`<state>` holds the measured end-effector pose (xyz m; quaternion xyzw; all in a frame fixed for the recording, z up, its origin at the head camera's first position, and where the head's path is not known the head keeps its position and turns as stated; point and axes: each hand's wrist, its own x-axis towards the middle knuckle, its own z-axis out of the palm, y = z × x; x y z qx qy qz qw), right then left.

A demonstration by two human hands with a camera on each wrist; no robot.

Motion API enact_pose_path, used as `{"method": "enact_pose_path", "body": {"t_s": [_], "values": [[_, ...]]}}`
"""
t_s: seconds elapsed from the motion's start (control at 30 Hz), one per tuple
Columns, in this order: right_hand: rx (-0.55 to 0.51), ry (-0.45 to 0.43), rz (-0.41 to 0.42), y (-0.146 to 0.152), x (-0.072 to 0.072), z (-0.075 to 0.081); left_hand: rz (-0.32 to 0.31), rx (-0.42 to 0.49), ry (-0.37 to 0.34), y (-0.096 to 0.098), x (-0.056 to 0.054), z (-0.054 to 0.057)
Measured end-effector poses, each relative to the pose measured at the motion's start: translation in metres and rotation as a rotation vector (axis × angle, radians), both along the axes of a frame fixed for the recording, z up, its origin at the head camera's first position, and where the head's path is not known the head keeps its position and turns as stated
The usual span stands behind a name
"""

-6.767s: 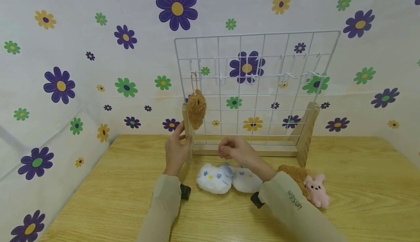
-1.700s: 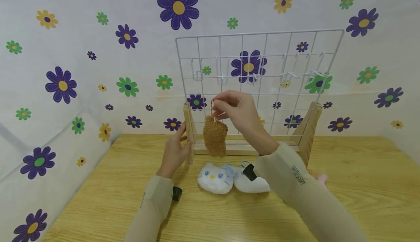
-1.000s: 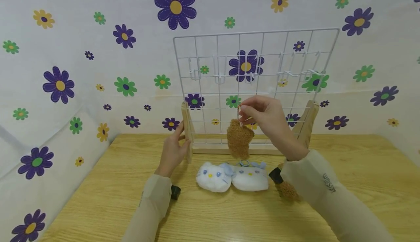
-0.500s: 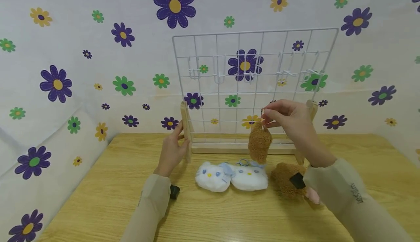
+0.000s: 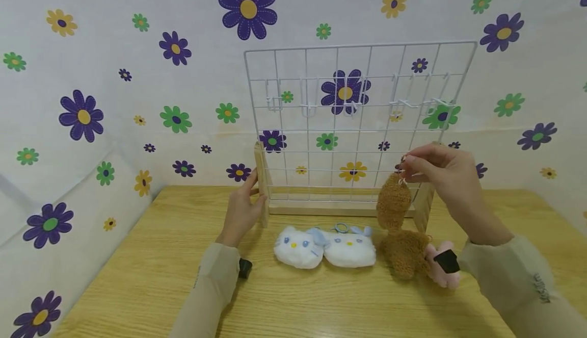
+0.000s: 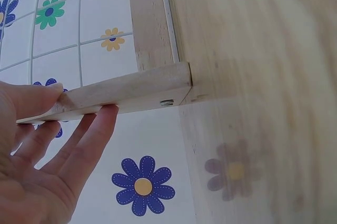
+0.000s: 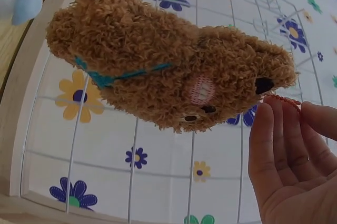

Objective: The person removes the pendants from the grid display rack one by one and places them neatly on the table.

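My right hand [image 5: 451, 187] pinches the bead chain [image 7: 287, 99] of a brown curly plush keychain [image 5: 393, 203], which dangles before the right part of a white wire grid rack [image 5: 337, 48]. Up close in the right wrist view, the plush has a teal band, dark facial details and a pink-and-white patch. My left hand [image 5: 240, 213] holds the rack's left wooden upright [image 6: 131, 87], thumb on one side and fingers on the other. Directly beneath the hanging plush lies another brown plush [image 5: 405, 256]; beside it is a pink plush [image 5: 444, 271], partly covered by the black wrist camera.
Two white cat-face plushes [image 5: 299, 249] with blue bows lie side by side on the wooden table [image 5: 293, 307] before the rack. Several white hooks [image 5: 308, 107] are clipped along the grid. Flower-patterned cloth [image 5: 197, 93] forms the backdrop.
Earliest, the brown plush hung from the leftmost hook. My right hand since took it off by its chain and carried it rightward and slightly down. My left hand keeps holding the upright.
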<state>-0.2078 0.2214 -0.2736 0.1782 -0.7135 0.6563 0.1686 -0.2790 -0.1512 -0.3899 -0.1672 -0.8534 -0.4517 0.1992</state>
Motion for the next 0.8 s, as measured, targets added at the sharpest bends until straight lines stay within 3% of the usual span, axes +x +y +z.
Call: {"method": "enact_pose_path", "body": {"t_s": [0.5,0.63,0.8], "values": [[-0.133,0.020,0.017,0.042,0.019,-0.003,0.002,-0.008,0.013,0.000,-0.003,-0.001],[-0.104,-0.003,-0.012,0.054,0.024,-0.006,-0.013,0.010,0.019,-0.001,-0.002,-0.001],[-0.014,-0.007,-0.118,0.069,0.031,-0.010,-0.015,0.015,0.015,-0.001,-0.002,-0.002]]}}
